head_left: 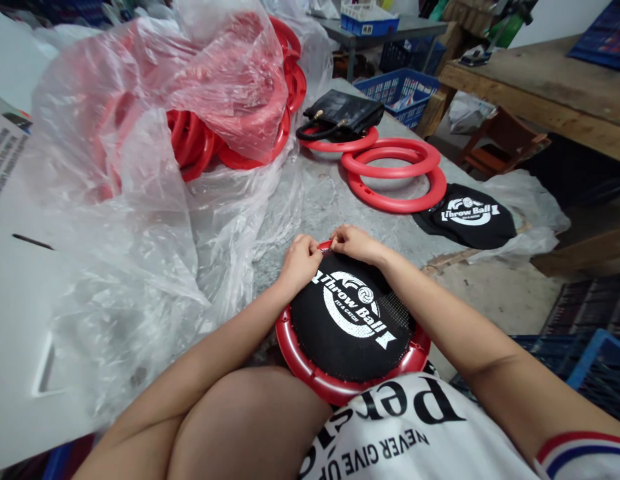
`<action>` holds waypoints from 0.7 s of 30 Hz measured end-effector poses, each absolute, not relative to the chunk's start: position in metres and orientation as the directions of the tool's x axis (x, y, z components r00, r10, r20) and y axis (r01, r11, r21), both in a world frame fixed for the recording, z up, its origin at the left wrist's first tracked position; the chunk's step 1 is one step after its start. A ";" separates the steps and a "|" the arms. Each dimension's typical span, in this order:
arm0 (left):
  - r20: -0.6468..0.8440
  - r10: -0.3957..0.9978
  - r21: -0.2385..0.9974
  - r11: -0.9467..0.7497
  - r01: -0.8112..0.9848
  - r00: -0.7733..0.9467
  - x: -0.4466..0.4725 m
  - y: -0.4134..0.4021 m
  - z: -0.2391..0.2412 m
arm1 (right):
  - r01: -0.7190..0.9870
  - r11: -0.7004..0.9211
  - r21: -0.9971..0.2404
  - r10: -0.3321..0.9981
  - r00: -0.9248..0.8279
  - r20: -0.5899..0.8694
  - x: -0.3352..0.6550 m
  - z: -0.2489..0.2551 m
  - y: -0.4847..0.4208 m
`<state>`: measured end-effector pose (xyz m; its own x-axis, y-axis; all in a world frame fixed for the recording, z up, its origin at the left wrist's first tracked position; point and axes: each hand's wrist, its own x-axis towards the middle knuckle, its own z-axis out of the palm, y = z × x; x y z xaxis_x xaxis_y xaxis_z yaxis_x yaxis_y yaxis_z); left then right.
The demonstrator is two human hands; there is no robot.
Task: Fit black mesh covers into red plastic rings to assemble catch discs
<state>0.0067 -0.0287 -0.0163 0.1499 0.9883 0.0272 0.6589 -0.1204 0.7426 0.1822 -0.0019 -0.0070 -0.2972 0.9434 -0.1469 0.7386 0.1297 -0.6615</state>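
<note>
A round black fabric disc [310,327] printed "Throw Ball" lies inside a red plastic ring [310,380], tilted between my lap and the table edge. At the far side of the ring, my left hand [303,259] pinches the fabric's edge against the rim. Just to its right, my right hand [357,244] also pinches that edge, fingers closed. A short piece of bare red rim shows between the two hands. My fingertips hide the exact grip.
Loose red rings [430,190], a black bag [343,110] and another black printed fabric [470,217] lie on the grey table [275,250]. Clear plastic [155,247] covers several red rings at left, beside a white carton [20,300]. Blue crates [405,87] stand behind.
</note>
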 end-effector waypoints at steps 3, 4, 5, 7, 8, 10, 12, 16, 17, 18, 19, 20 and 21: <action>0.032 0.986 0.738 -0.133 0.661 0.162 0.006 -0.029 -0.017 | 0.682 0.055 -0.729 0.931 -0.299 -0.210 0.185 -0.008 -0.002; 0.034 0.985 0.737 -0.139 0.661 0.170 0.006 -0.029 -0.017 | 0.662 0.030 -0.749 0.925 -0.302 -0.230 0.185 -0.008 -0.002; 0.036 0.984 0.735 -0.145 0.662 0.177 0.006 -0.029 -0.018 | 0.650 0.010 -0.760 0.922 -0.301 -0.245 0.186 -0.008 -0.002; 0.035 0.982 0.725 -0.154 0.671 0.188 0.006 -0.028 -0.018 | 0.664 -0.016 -0.748 0.925 -0.274 -0.263 0.185 -0.006 -0.002; 0.033 0.981 0.717 -0.157 0.679 0.192 0.007 -0.028 -0.018 | 0.684 -0.025 -0.729 0.930 -0.252 -0.268 0.183 -0.005 -0.002; 0.027 0.980 0.697 -0.161 0.699 0.199 0.007 -0.027 -0.018 | 0.728 -0.030 -0.685 0.938 -0.216 -0.271 0.180 -0.001 -0.003; 0.021 0.979 0.682 -0.163 0.713 0.204 0.008 -0.027 -0.018 | 0.759 -0.027 -0.651 0.941 -0.201 -0.274 0.176 0.002 -0.004; 0.036 0.978 0.680 -0.173 0.712 0.204 0.008 -0.026 -0.019 | 0.740 -0.023 -0.673 0.948 -0.199 -0.250 0.175 0.000 -0.005; 0.043 0.978 0.683 -0.179 0.708 0.206 0.008 -0.026 -0.019 | 0.697 -0.033 -0.716 0.954 -0.192 -0.232 0.176 -0.001 -0.005; 0.049 0.977 0.685 -0.185 0.704 0.209 0.007 -0.026 -0.019 | 0.635 -0.046 -0.771 0.964 -0.173 -0.200 0.176 0.000 -0.006; 0.054 0.976 0.685 -0.192 0.703 0.213 0.007 -0.027 -0.020 | 0.554 -0.050 -0.831 0.976 -0.147 -0.157 0.175 0.003 -0.008; 0.058 0.974 0.682 -0.198 0.705 0.217 0.006 -0.027 -0.020 | 0.451 -0.039 -0.891 0.987 -0.120 -0.104 0.174 0.010 -0.011; 0.063 0.973 0.677 -0.204 0.707 0.221 0.006 -0.027 -0.021 | 0.340 0.003 -0.940 0.994 -0.102 -0.034 0.171 0.020 -0.016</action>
